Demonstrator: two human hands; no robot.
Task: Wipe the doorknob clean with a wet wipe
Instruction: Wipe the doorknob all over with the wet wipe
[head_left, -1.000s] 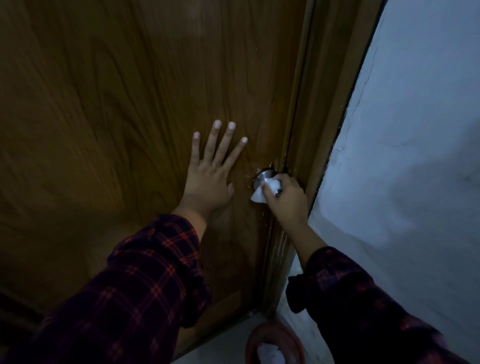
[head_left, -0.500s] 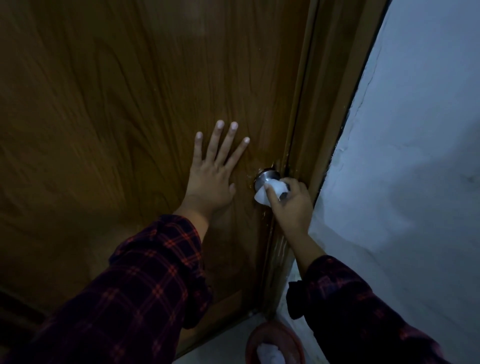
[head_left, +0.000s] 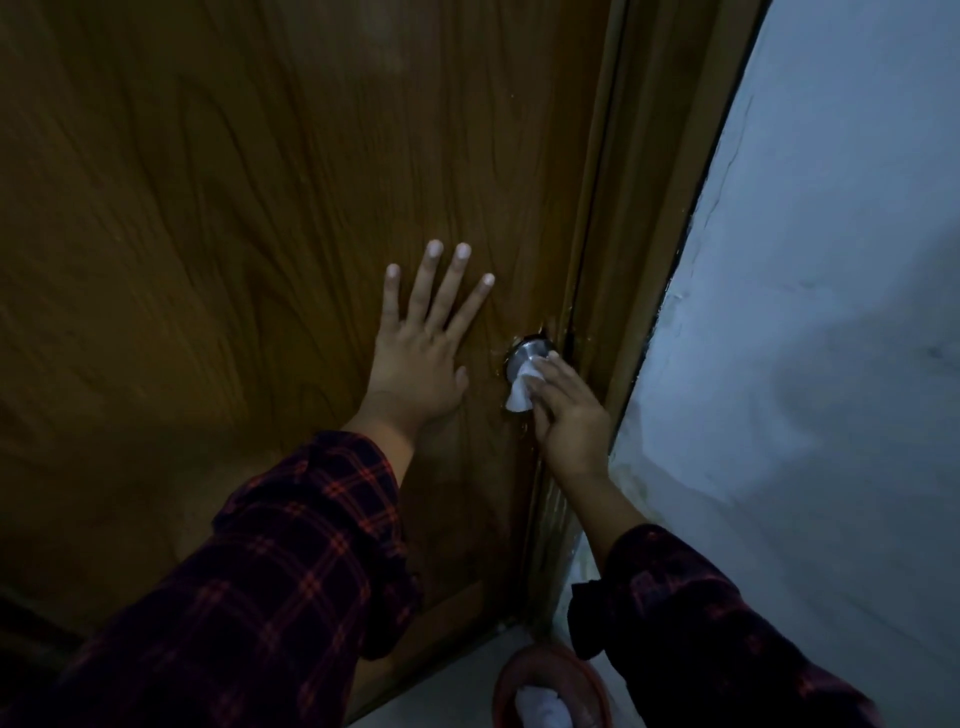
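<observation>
Right hand (head_left: 569, 415) pinched the wipe (head_left: 521, 387) against the knob (head_left: 530, 353) at the door's (head_left: 234, 208) edge; left hand (head_left: 415, 358) lay spread flat beside it. Wiping looked underway; the bare upper metal was probably left.

The pale floor (head_left: 457, 691) carries a reddish bin (head_left: 592, 680), seemingly holding white wads (head_left: 543, 707).

Wood-grain door (head_left: 234, 208), brushed metal doorknob (head_left: 527, 353)

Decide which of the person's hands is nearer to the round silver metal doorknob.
Right. The right hand presses a white wet wipe onto the round silver metal doorknob; the left hand lies flat on the brown wooden door, apart from it.
</observation>
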